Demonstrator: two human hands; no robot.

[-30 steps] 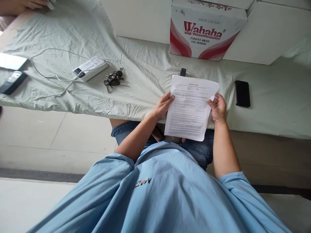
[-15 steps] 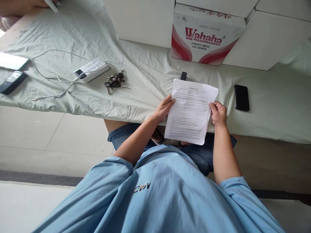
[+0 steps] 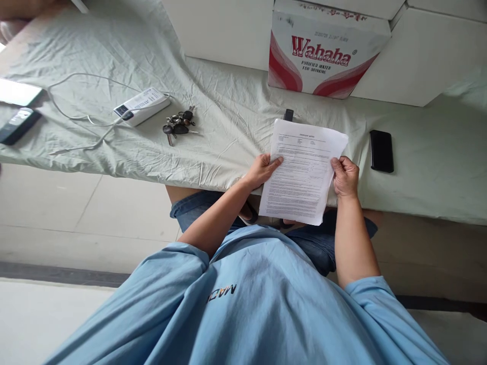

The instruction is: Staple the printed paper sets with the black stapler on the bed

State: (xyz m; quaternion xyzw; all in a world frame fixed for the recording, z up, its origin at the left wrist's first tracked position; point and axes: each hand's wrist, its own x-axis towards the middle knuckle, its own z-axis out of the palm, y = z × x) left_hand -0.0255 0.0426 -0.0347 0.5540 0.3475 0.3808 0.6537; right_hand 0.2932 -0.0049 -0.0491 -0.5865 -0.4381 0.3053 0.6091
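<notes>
Your left hand [image 3: 262, 170] and right hand [image 3: 345, 176] each pinch a side edge of the printed sheet [image 3: 302, 172], held above your lap at the table's [image 3: 236, 116] near edge. Black phone [image 3: 381, 150] lies just right, keys [image 3: 178, 124] well left.

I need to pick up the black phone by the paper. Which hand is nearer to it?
Right. The right hand is just beside the black phone; the left hand is across the paper.
</notes>
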